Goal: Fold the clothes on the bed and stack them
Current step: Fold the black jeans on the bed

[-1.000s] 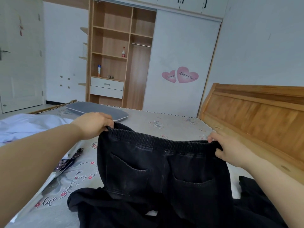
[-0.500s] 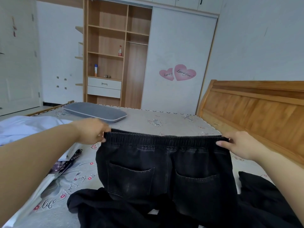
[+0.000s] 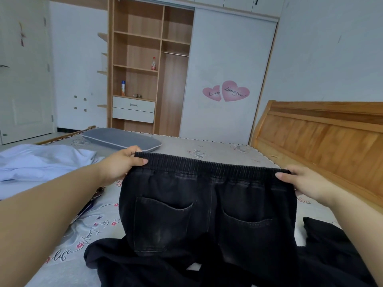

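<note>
on the printed bedsheet point(image 3: 217, 148) nothing's stacked; our left hand point(image 3: 122, 164) and right hand point(image 3: 304, 183) pinch the black jeans point(image 3: 207, 208) waistband taut, unfolded; other clothes wait.

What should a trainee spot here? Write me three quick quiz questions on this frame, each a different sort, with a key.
1. True or false: both hands grip the waistband of the black jeans.
2. Which lies on the bed beyond the left hand? A) a grey pillow B) a red towel C) a laptop
3. Fill in: the jeans show two back ____ toward the camera.

Key
1. True; the right hand pinches the other end, waistband stretched between them.
2. A, the grey pillow.
3. Pockets.
</note>
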